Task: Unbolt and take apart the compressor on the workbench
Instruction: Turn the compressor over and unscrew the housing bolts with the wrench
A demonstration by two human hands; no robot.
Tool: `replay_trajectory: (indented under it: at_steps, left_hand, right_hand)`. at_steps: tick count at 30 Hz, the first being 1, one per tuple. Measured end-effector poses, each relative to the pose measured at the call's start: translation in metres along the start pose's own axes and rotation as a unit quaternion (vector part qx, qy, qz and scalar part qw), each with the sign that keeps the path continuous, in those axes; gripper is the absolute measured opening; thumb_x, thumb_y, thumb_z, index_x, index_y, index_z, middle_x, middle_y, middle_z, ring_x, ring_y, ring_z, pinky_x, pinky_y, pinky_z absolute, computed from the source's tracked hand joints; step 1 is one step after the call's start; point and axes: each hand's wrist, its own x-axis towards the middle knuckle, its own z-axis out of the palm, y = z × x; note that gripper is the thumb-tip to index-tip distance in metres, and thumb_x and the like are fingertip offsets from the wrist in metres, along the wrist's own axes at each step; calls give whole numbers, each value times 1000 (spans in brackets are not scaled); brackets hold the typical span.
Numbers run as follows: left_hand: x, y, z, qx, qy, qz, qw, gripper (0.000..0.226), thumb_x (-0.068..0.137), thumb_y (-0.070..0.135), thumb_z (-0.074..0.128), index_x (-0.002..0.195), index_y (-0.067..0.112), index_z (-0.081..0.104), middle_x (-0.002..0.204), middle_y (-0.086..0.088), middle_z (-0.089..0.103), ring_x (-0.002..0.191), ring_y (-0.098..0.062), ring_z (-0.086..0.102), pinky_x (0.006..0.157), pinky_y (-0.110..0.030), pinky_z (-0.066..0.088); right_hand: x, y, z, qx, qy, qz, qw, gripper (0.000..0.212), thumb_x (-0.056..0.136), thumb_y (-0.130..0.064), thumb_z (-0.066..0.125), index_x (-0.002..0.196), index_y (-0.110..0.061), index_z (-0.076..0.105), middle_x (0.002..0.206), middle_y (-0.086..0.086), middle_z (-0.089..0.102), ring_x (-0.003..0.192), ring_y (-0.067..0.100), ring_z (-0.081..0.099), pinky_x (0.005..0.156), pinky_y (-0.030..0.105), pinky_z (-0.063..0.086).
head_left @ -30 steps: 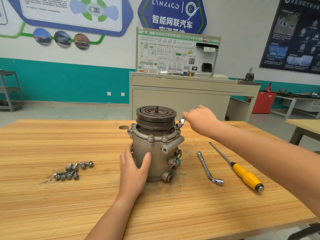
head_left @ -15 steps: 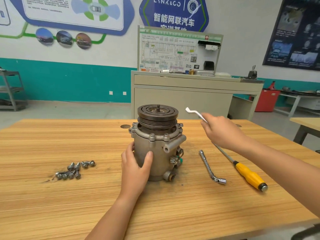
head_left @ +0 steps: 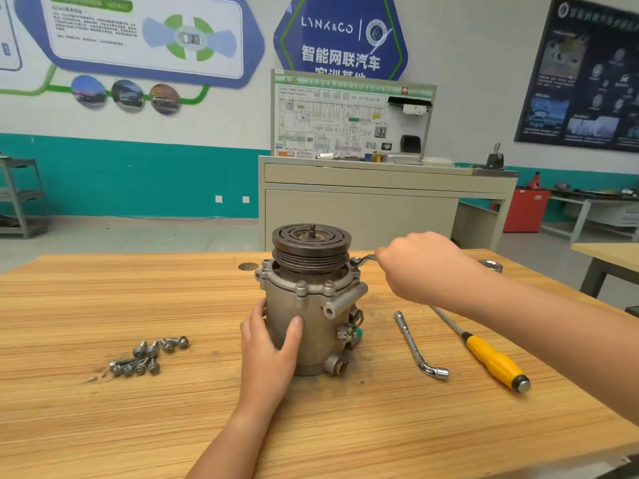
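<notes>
The compressor [head_left: 320,299] stands upright on the tabletop [head_left: 138,426]. The left hand [head_left: 268,347] has its grip wrapped round the compressor's near-left side, thumb across the front. At the compressor's upper right flange, the right hand [head_left: 420,267] has its grip closed around a thin wrench [head_left: 364,259]. Loose bolts [head_left: 145,357] lie left of the compressor; an L-shaped socket wrench [head_left: 415,344] and a yellow-handled screwdriver [head_left: 491,357] lie to its right.

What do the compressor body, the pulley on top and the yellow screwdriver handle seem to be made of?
Compressor body: likely cast aluminium, matte pale grey, grimy. Pulley: probably steel, dark brown, seemingly tarnished. Screwdriver handle: probably plastic, smooth bright yellow, with a shiny metal end cap.
</notes>
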Motion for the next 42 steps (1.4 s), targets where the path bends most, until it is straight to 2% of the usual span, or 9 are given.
replay_trajectory:
  at_steps: [10,14,18,21,24,30,34,38,42]
  left_hand:
    - [1,-2,0,-7,2,-4,1000,62,86,37,58,141,23,32,128,8,32,118,-5,35,98,-23,28]
    - [1,-2,1,-5,4,-2,1000,61,87,35,59,141,22,33,130,5,34,120,-8,36,100,-24,28]
    - [1,-1,0,0,1,-3,1000,62,88,34,59,141,20,33,135,-1,35,127,-14,36,107,-31,30]
    - [1,-1,1,-1,1,-4,1000,62,88,35,59,141,21,32,136,0,35,128,-13,35,108,-31,29]
    - [1,-1,0,0,1,-2,1000,62,88,35,59,142,21,32,136,-1,35,128,-14,35,109,-32,29]
    - [1,-2,0,-1,1,-1,1000,62,87,36,59,141,21,33,131,3,35,127,-14,36,106,-28,29]
    - [2,-3,0,0,3,2,1000,62,87,35,60,141,20,33,135,0,35,126,-13,36,102,-25,27]
    - [1,-2,1,0,3,2,1000,62,87,36,59,141,20,33,131,5,33,123,-11,36,102,-25,28]
    - [1,-3,1,0,5,1,1000,63,86,37,58,142,21,32,128,9,32,120,-8,35,103,-26,29]
  right_hand:
    - [-10,-6,-4,-14,-27,-11,999,21,92,-11,40,112,-9,48,60,-2,29,49,14,32,39,23,26]
    - [-11,-6,-4,-7,-30,-13,999,20,93,-11,41,111,-9,48,60,-2,29,51,14,32,39,23,26]
    - [-12,-6,-5,-9,-30,-14,999,20,92,-11,42,111,-9,49,61,-2,29,55,16,36,39,24,26]
    - [-12,-7,-5,-13,-30,-16,999,20,93,-11,42,111,-9,49,61,-2,28,51,15,32,39,24,26]
    - [-12,-9,-6,-17,-31,-15,999,22,92,-10,43,113,-8,49,61,-2,27,56,18,36,39,24,26]
    - [-14,-13,-6,-33,-34,-8,999,22,92,-9,44,113,-7,49,62,-1,26,50,15,28,38,23,25]
    - [-14,-14,-5,-44,-36,-9,998,21,92,-8,44,112,-7,50,62,0,26,54,19,34,38,24,24]
    - [-9,-10,0,-47,-32,-11,998,24,92,-9,42,114,-8,49,61,-2,29,47,13,29,38,24,25]
    - [5,11,10,-63,-22,-25,997,30,90,-4,40,117,-13,52,60,-4,33,50,14,37,39,23,21]
